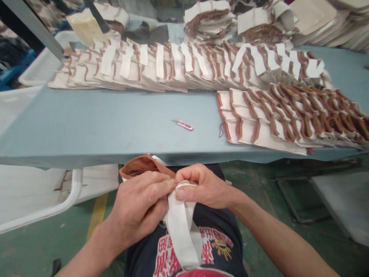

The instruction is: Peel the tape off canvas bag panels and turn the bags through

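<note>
Close to my body, my left hand [144, 202] and my right hand [206, 188] meet over a cream cloth bag with a brown lining [141, 165]. My left fingers are closed on the bag's edge, and its brown opening shows behind that hand. Between my right thumb and bent fingers is the top of a white fabric strip [180, 223], which hangs in a loop over a dark printed apron [167, 246]. The fingertips touch each other, and they hide the exact spot where strip and bag meet.
On the blue-grey table [115, 127] lie pink thread snips [183, 124]. A long row of cream bags [150, 73] topped with white strips spans its back. Brown-edged bags [276, 119] are piled at right. A white-framed cart [76, 188] stands at lower left.
</note>
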The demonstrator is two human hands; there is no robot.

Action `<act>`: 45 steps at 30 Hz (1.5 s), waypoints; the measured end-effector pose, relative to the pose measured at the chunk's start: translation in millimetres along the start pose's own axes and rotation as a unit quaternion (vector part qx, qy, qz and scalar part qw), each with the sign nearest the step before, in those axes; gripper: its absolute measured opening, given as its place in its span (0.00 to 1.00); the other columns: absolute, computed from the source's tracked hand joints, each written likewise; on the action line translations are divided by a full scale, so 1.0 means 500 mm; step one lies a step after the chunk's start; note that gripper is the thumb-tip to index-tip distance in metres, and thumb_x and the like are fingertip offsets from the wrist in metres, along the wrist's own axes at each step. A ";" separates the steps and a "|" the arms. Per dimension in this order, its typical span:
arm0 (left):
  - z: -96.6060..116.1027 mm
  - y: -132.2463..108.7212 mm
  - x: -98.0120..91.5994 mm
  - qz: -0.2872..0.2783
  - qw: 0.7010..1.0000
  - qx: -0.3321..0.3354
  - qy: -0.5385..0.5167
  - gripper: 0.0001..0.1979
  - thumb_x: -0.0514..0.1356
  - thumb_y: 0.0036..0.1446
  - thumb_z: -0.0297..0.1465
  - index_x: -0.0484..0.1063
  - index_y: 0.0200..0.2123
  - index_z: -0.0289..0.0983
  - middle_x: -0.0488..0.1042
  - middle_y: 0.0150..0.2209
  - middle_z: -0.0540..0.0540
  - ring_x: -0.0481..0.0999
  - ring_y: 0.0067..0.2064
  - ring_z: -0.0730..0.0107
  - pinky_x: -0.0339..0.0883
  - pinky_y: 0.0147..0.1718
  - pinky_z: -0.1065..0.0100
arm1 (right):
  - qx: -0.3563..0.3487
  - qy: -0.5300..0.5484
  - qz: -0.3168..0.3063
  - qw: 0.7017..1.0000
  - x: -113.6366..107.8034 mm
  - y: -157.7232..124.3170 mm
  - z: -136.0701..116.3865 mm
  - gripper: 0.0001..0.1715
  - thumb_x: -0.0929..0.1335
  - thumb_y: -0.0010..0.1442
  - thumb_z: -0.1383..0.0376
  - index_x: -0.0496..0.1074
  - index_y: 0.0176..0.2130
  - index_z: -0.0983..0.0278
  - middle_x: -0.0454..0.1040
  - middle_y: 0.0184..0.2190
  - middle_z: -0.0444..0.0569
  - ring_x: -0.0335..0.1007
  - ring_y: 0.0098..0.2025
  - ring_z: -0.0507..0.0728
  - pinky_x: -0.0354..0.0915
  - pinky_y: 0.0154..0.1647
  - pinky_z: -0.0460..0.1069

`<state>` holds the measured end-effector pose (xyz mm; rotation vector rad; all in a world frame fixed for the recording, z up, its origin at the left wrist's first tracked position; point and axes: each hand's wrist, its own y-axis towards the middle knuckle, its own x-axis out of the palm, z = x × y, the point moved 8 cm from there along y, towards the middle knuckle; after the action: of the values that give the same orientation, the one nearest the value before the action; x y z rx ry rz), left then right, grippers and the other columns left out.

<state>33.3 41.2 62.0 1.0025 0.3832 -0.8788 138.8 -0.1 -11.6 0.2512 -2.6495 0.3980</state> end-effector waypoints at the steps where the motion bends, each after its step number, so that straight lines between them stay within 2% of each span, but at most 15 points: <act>1: 0.003 -0.002 0.002 -0.002 1.000 0.015 0.014 0.12 0.56 0.68 0.19 0.73 0.51 0.35 0.84 0.42 0.40 0.82 0.40 0.66 0.75 0.39 0.67 | -0.005 0.014 0.002 1.000 0.004 -0.002 0.005 0.34 0.82 0.50 0.43 0.68 0.28 0.65 0.59 0.22 0.35 0.49 0.23 0.45 0.51 0.23 0.42; 6: 0.024 -0.011 0.003 -0.004 0.993 0.090 0.077 0.12 0.51 0.76 0.26 0.72 0.54 0.33 0.83 0.41 0.37 0.78 0.38 0.63 0.75 0.38 0.63 | -0.021 0.113 0.052 0.992 0.023 0.006 0.050 0.43 0.74 0.51 0.29 0.67 0.27 0.64 0.64 0.20 0.38 0.53 0.20 0.46 0.51 0.20 0.43; 9: 0.023 -0.013 0.006 -0.005 0.988 0.094 0.123 0.13 0.50 0.76 0.26 0.72 0.55 0.32 0.83 0.42 0.35 0.78 0.38 0.62 0.74 0.38 0.63 | -0.017 0.146 0.100 0.984 0.014 0.014 0.066 0.44 0.73 0.51 0.27 0.67 0.26 0.63 0.64 0.19 0.39 0.55 0.20 0.47 0.52 0.19 0.43; 12: 0.016 -0.010 0.009 -0.008 0.990 0.082 0.112 0.12 0.52 0.74 0.24 0.72 0.55 0.32 0.82 0.43 0.35 0.79 0.40 0.61 0.73 0.39 0.62 | -0.031 0.119 0.084 0.989 0.007 0.013 0.046 0.40 0.74 0.54 0.32 0.66 0.25 0.63 0.62 0.18 0.38 0.53 0.19 0.47 0.50 0.19 0.43; 17: 0.023 -0.001 -0.003 0.002 0.999 0.048 0.021 0.16 0.53 0.71 0.19 0.72 0.57 0.34 0.81 0.45 0.40 0.80 0.43 0.65 0.71 0.42 0.64 | -0.087 0.011 0.053 0.995 -0.002 -0.023 -0.028 0.27 0.78 0.56 0.48 0.68 0.27 0.64 0.60 0.20 0.36 0.50 0.21 0.45 0.51 0.21 0.42; 19: 0.023 -0.001 -0.015 0.007 1.000 0.007 -0.018 0.18 0.54 0.71 0.20 0.71 0.60 0.37 0.82 0.44 0.44 0.80 0.42 0.67 0.72 0.43 0.65 | -0.088 -0.056 0.049 0.993 0.001 -0.037 -0.049 0.21 0.77 0.56 0.54 0.67 0.28 0.64 0.60 0.21 0.36 0.51 0.22 0.46 0.51 0.21 0.41; 21: 0.007 0.000 -0.025 0.001 0.996 -0.077 -0.052 0.18 0.54 0.74 0.24 0.68 0.63 0.40 0.81 0.43 0.48 0.79 0.40 0.71 0.72 0.41 0.69 | -0.105 -0.134 0.057 0.984 0.003 -0.048 -0.068 0.15 0.74 0.58 0.59 0.68 0.29 0.64 0.61 0.21 0.36 0.51 0.22 0.46 0.51 0.22 0.42; 23: -0.016 0.005 -0.027 -0.039 0.982 -0.169 -0.081 0.14 0.53 0.77 0.29 0.71 0.60 0.43 0.80 0.39 0.52 0.78 0.37 0.74 0.70 0.37 0.73 | -0.151 -0.229 0.077 0.959 0.006 -0.057 -0.091 0.09 0.71 0.60 0.64 0.70 0.30 0.64 0.62 0.22 0.36 0.52 0.22 0.46 0.52 0.23 0.42; 25: -0.027 0.018 -0.018 -0.116 0.963 -0.219 -0.107 0.13 0.51 0.78 0.33 0.75 0.47 0.42 0.77 0.34 0.55 0.76 0.34 0.75 0.67 0.33 0.74 | -0.216 -0.336 0.096 0.912 0.012 -0.068 -0.115 0.05 0.69 0.60 0.68 0.72 0.31 0.64 0.63 0.22 0.36 0.54 0.22 0.46 0.53 0.25 0.43; 27: -0.031 0.036 -0.006 -0.193 0.945 -0.232 -0.128 0.19 0.48 0.79 0.35 0.72 0.35 0.40 0.72 0.29 0.55 0.71 0.30 0.76 0.63 0.30 0.74 | -0.275 -0.426 0.104 0.856 0.024 -0.079 -0.132 0.05 0.68 0.60 0.71 0.73 0.32 0.64 0.68 0.23 0.38 0.58 0.24 0.47 0.56 0.28 0.44; 30: -0.032 0.060 0.003 -0.260 0.930 -0.218 -0.142 0.22 0.49 0.78 0.37 0.64 0.28 0.39 0.65 0.26 0.56 0.66 0.28 0.76 0.60 0.28 0.73 | -0.329 -0.489 0.104 0.801 0.035 -0.092 -0.146 0.07 0.68 0.61 0.73 0.73 0.33 0.64 0.74 0.26 0.41 0.65 0.28 0.49 0.59 0.32 0.45; 32: -0.029 0.068 0.008 -0.283 0.929 -0.190 -0.147 0.22 0.50 0.78 0.37 0.62 0.28 0.39 0.64 0.26 0.56 0.65 0.29 0.76 0.59 0.29 0.73 | -0.348 -0.500 0.104 0.786 0.038 -0.099 -0.151 0.07 0.68 0.62 0.73 0.72 0.33 0.63 0.75 0.26 0.40 0.66 0.28 0.50 0.60 0.33 0.46; 37: -0.028 0.062 0.014 -0.306 0.933 -0.150 -0.114 0.21 0.49 0.79 0.38 0.66 0.31 0.39 0.68 0.28 0.56 0.68 0.31 0.76 0.60 0.33 0.74 | -0.356 -0.544 0.107 0.752 0.045 -0.106 -0.149 0.09 0.67 0.67 0.72 0.72 0.33 0.63 0.76 0.27 0.41 0.66 0.27 0.50 0.58 0.31 0.47; 41: -0.025 0.061 0.017 -0.312 0.940 -0.118 -0.068 0.21 0.49 0.80 0.39 0.71 0.34 0.39 0.73 0.30 0.55 0.71 0.31 0.74 0.61 0.33 0.72 | -0.327 -0.591 0.118 0.728 0.043 -0.102 -0.140 0.12 0.65 0.71 0.69 0.73 0.34 0.63 0.78 0.28 0.43 0.71 0.30 0.52 0.61 0.34 0.48; 45: -0.015 0.063 0.024 -0.305 0.951 -0.057 -0.006 0.23 0.45 0.81 0.38 0.74 0.37 0.39 0.76 0.30 0.52 0.72 0.29 0.69 0.60 0.30 0.66 | -0.279 -0.622 0.119 0.722 0.034 -0.092 -0.127 0.11 0.65 0.72 0.68 0.75 0.37 0.63 0.82 0.32 0.45 0.76 0.35 0.54 0.63 0.37 0.49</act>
<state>65.9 49.7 68.2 0.7748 0.7476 -1.3991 160.3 -25.1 61.4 -0.0925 -3.9311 -0.8627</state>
